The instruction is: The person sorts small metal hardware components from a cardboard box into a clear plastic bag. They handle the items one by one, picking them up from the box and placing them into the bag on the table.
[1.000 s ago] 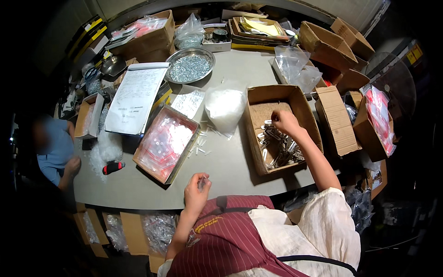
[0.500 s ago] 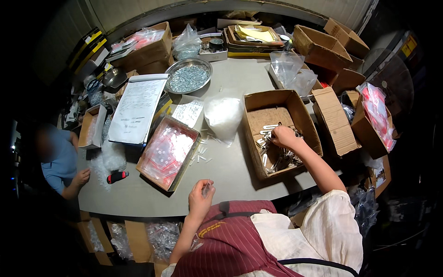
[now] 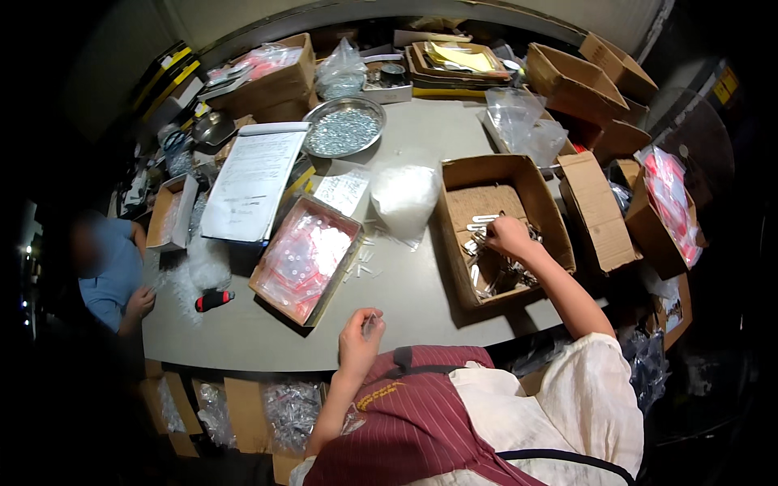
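Observation:
My right hand (image 3: 512,237) reaches into a brown cardboard box (image 3: 559,219) on the right of the table. Its fingers are bent together over a pile of loose metal pieces (image 3: 478,247), some long, shiny and U-shaped. What lies between the fingertips is hidden. Close to the near table edge, my left hand (image 3: 359,340) is closed on a small clear plastic bag (image 3: 370,326), which sticks up between thumb and fingers. A full whitish plastic bag (image 3: 403,202) stands just left of the box.
A box of flat red-and-clear packets (image 3: 306,257) stands left of centre, with small white tubes (image 3: 362,263) scattered beside it. Behind are a clipboard (image 3: 255,182) and a metal bowl of small hardware (image 3: 344,130). A red-black tool (image 3: 214,300) lies near another person (image 3: 109,267) at left.
The whole view has shifted slightly to the right. My right hand stays in the box and my left keeps hold of the plastic bag. The other person's hand has drawn back slightly.

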A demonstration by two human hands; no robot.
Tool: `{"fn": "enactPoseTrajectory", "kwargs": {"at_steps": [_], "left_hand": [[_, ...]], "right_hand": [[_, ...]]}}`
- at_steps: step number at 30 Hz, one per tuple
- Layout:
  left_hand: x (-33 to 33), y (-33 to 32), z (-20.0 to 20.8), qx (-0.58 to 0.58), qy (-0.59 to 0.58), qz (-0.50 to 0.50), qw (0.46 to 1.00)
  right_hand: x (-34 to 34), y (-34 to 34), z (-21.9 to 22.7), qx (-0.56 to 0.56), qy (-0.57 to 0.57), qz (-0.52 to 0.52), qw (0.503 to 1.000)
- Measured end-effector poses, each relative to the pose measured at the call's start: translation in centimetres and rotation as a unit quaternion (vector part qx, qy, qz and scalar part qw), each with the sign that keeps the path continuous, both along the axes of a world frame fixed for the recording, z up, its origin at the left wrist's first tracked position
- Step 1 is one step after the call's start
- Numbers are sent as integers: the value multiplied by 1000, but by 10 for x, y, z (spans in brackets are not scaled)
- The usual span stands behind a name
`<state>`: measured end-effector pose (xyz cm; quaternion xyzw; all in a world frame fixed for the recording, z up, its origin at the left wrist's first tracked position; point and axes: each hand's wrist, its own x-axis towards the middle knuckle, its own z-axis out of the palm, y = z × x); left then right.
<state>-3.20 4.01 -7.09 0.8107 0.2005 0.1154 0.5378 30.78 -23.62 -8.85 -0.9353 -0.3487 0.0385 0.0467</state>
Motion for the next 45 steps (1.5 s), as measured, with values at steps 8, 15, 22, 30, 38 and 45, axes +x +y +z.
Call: {"fn": "enactPoseTrajectory", "kwargs": {"at_steps": [8,15,22,30,38,45], "left_hand": [[4,-3,2,-24,3,-11,1000],[5,-2,1,-53,-6,-9,999],[17,0,30,-110,-45,-34,992],[28,4,56,-98,-84,-39,991],[26,1,19,95,-23,-90,991],[17,9,24,-208,-108,-140,962]], "right_hand": [[-20,2,11,52,37,-9,998],[-28,5,33,83,10,-2,997],[-107,52,158,364,385,-3,848],[-149,113,163,145,343,284,884],[-163,150,159,128,432,215,867],[-171,160,175,217,235,442,838]]}}
